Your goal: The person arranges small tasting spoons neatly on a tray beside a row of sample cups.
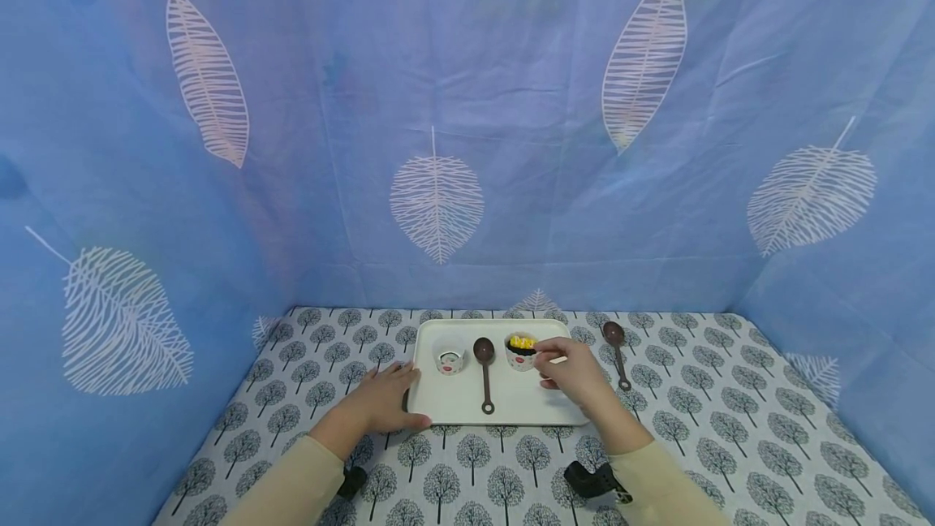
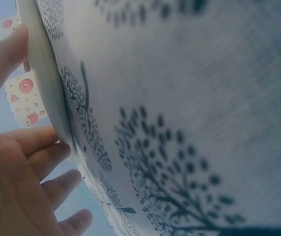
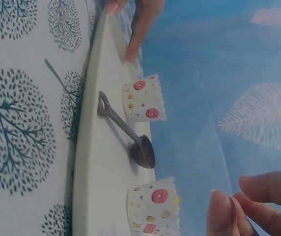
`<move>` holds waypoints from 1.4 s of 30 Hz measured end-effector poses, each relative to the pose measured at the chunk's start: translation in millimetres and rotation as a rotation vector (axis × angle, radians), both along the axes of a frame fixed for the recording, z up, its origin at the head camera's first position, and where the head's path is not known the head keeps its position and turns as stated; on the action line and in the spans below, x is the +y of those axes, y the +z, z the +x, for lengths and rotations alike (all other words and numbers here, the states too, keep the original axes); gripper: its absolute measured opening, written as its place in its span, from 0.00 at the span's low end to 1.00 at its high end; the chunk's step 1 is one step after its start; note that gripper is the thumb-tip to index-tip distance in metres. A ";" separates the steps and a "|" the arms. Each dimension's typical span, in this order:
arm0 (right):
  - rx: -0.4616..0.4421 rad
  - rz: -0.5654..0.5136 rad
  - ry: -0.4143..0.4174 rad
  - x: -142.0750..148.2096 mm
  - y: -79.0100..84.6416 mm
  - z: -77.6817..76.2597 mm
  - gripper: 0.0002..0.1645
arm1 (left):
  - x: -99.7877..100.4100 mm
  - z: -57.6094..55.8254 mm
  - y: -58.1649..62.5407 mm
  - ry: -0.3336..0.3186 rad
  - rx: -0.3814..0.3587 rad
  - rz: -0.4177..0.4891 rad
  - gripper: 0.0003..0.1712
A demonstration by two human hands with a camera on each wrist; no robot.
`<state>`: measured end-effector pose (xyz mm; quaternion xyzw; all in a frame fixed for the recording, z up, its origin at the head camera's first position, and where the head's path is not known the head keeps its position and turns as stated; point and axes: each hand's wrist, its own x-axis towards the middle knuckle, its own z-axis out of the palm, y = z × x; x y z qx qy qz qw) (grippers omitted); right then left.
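A white rectangular tray [image 1: 453,408] lies on the table, carrying two patterned paper cups and a brown spoon [image 1: 485,376]. My left hand [image 1: 380,400] rests at its front left corner; in the left wrist view the thumb and straight fingers touch the rim. The left cup [image 1: 449,362] looks pale inside. Dark stuff topped with yellow pieces [image 1: 522,342] fills the right cup [image 1: 521,363]. Beside that cup's right rim hovers my right hand [image 1: 573,370], fingers loosely bent, thumb and index apart in the head view. I see nothing held between them.
A second brown spoon [image 1: 617,355] lies on the tree-print tablecloth [image 1: 701,428], right of the tray. Blue leaf-print curtains [image 1: 438,63] enclose the table at the back and both sides.
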<state>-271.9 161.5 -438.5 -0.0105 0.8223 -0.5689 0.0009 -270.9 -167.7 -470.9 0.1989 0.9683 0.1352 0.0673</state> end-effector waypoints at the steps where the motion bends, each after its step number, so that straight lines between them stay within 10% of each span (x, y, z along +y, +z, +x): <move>1: -0.003 0.001 0.000 1.1 1.2 0.6 0.18 | -0.2 0.0 0.1 -0.001 0.000 0.000 0.57; 42: 0.037 0.099 -0.017 83.9 13.4 -3.0 0.25 | -0.2 -1.4 -1.7 0.002 -0.007 -0.005 0.58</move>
